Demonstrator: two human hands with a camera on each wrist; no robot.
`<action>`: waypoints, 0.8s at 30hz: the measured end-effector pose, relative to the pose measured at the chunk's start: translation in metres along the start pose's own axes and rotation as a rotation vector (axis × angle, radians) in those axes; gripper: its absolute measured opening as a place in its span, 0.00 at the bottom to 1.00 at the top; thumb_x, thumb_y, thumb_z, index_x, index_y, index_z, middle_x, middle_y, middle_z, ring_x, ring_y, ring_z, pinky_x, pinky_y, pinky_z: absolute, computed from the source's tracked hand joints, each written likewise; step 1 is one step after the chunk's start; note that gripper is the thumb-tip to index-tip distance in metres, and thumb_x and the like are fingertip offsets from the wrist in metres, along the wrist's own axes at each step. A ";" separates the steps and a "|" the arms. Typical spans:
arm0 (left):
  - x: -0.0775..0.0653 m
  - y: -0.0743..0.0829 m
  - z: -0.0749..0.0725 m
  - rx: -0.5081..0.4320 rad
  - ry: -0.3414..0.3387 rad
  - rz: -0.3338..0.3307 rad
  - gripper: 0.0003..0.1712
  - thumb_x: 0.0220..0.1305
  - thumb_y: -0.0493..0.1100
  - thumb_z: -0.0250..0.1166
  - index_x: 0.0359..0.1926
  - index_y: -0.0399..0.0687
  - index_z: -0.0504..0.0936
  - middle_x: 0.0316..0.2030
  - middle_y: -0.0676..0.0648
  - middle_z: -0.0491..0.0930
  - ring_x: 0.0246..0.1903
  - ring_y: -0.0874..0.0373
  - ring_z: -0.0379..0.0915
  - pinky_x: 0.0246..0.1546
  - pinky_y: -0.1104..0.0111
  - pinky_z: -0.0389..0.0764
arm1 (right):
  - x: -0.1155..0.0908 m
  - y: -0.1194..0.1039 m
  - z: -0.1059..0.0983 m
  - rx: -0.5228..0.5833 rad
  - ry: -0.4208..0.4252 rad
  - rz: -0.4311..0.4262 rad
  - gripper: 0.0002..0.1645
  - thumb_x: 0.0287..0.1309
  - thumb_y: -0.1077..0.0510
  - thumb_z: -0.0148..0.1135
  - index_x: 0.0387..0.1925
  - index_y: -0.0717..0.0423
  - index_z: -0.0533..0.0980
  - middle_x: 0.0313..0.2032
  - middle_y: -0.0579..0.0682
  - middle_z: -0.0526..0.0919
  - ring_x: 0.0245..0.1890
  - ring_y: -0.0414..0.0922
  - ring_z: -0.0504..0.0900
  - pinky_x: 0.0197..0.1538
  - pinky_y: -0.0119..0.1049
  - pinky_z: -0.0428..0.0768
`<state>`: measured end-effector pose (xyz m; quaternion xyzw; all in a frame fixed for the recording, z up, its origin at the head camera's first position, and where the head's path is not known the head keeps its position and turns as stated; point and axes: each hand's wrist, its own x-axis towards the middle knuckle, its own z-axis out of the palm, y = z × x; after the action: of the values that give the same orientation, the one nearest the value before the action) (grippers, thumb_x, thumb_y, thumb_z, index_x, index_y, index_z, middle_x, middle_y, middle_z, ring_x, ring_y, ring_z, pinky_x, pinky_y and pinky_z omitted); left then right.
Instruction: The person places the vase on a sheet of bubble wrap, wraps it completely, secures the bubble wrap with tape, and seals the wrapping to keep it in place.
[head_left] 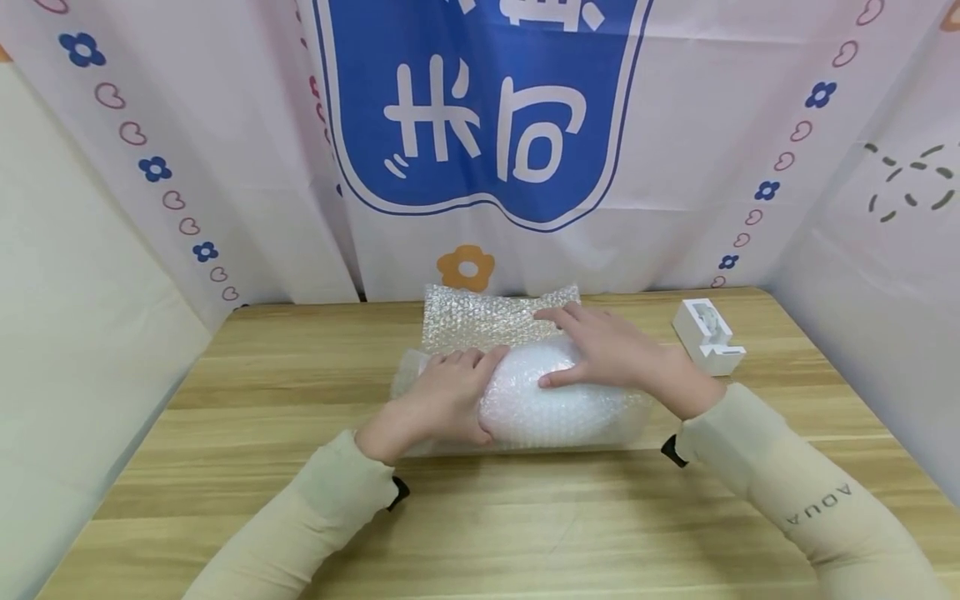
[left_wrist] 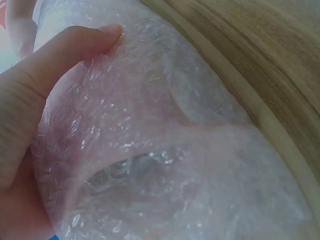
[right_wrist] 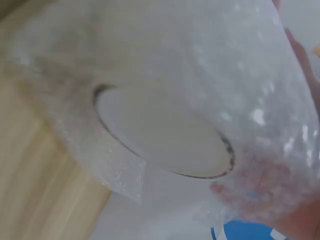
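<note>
A bubble-wrapped bundle (head_left: 555, 408) lies on the wooden table, with a rounded white object showing through the wrap. In the right wrist view, an oval white face with a dark rim (right_wrist: 165, 135) appears inside the wrap; its exact kind cannot be told. The left hand (head_left: 453, 396) grips the bundle's left part, its thumb (left_wrist: 95, 42) pressed on the near side in the left wrist view. Over the top right, the right hand (head_left: 611, 350) spreads its fingers, thumb touching the wrap. Behind the bundle extends a loose bubble wrap sheet (head_left: 472, 321).
A white tape dispenser (head_left: 708, 337) stands at the table's back right, beyond the right wrist. The wooden table (head_left: 525, 533) meets a printed curtain (head_left: 262, 167) along its far edge, and pale walls or cloth flank both sides.
</note>
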<state>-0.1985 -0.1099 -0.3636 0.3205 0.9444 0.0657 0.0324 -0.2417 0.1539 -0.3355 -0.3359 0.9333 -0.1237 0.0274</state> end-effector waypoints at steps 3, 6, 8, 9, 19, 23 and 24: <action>0.000 0.001 -0.001 -0.010 -0.003 -0.007 0.71 0.41 0.61 0.84 0.80 0.49 0.51 0.65 0.37 0.71 0.64 0.42 0.69 0.65 0.43 0.67 | -0.009 -0.004 0.005 -0.123 0.104 -0.091 0.50 0.56 0.23 0.64 0.72 0.45 0.70 0.61 0.56 0.76 0.59 0.57 0.76 0.61 0.62 0.73; 0.000 0.001 -0.002 -0.020 -0.006 -0.006 0.72 0.42 0.60 0.84 0.80 0.49 0.51 0.66 0.37 0.71 0.64 0.41 0.69 0.64 0.42 0.68 | -0.022 -0.005 0.010 -0.197 0.116 -0.150 0.50 0.56 0.21 0.62 0.73 0.41 0.70 0.65 0.56 0.74 0.63 0.58 0.74 0.62 0.64 0.70; 0.000 0.002 -0.002 -0.029 -0.004 -0.004 0.71 0.42 0.60 0.84 0.80 0.49 0.51 0.66 0.37 0.71 0.64 0.41 0.69 0.63 0.41 0.68 | -0.030 -0.005 0.013 -0.219 0.091 -0.154 0.57 0.50 0.18 0.62 0.76 0.39 0.65 0.71 0.58 0.69 0.67 0.61 0.70 0.64 0.68 0.67; -0.001 0.002 -0.003 -0.031 -0.004 -0.005 0.71 0.42 0.60 0.84 0.80 0.50 0.50 0.66 0.38 0.71 0.64 0.41 0.69 0.63 0.41 0.68 | -0.033 -0.005 0.014 -0.213 0.074 -0.142 0.61 0.47 0.17 0.63 0.78 0.38 0.62 0.73 0.58 0.65 0.69 0.62 0.68 0.65 0.70 0.64; 0.001 0.001 -0.005 -0.023 -0.018 -0.012 0.71 0.42 0.61 0.83 0.80 0.49 0.51 0.66 0.39 0.71 0.64 0.42 0.69 0.64 0.41 0.67 | -0.042 0.006 0.021 0.021 0.037 -0.074 0.78 0.33 0.25 0.81 0.81 0.48 0.54 0.74 0.63 0.62 0.69 0.64 0.67 0.62 0.67 0.71; 0.002 0.000 -0.006 -0.005 -0.024 -0.010 0.72 0.41 0.62 0.84 0.80 0.48 0.52 0.65 0.38 0.72 0.64 0.41 0.70 0.65 0.40 0.65 | -0.038 0.009 0.024 0.110 0.039 -0.060 0.81 0.31 0.29 0.83 0.80 0.58 0.52 0.71 0.63 0.66 0.67 0.62 0.69 0.61 0.65 0.74; 0.003 0.000 -0.007 -0.005 -0.023 -0.008 0.72 0.41 0.62 0.84 0.80 0.48 0.52 0.65 0.38 0.73 0.63 0.41 0.70 0.65 0.40 0.66 | -0.036 0.009 0.024 0.126 0.044 -0.059 0.82 0.30 0.30 0.85 0.79 0.60 0.52 0.70 0.63 0.67 0.66 0.62 0.71 0.62 0.64 0.74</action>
<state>-0.2015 -0.1092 -0.3566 0.3175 0.9450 0.0642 0.0445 -0.2162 0.1789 -0.3621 -0.3580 0.9138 -0.1901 0.0243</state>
